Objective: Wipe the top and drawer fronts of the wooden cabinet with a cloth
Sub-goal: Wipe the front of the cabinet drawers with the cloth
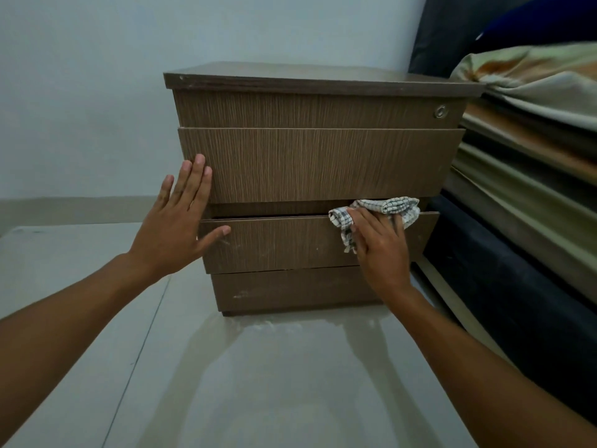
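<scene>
A brown wooden cabinet with several drawer fronts stands on the tiled floor against the wall. Its third drawer is pulled out slightly, with a gap showing above it. My right hand presses a white and grey checked cloth against the top right edge of that drawer front. My left hand lies flat with fingers spread against the cabinet's left edge, its thumb touching the pulled-out drawer.
A bed with a dark base and stacked striped bedding stands tight against the cabinet's right side. A round lock sits on the top drawer. Glossy floor tiles spread out in front.
</scene>
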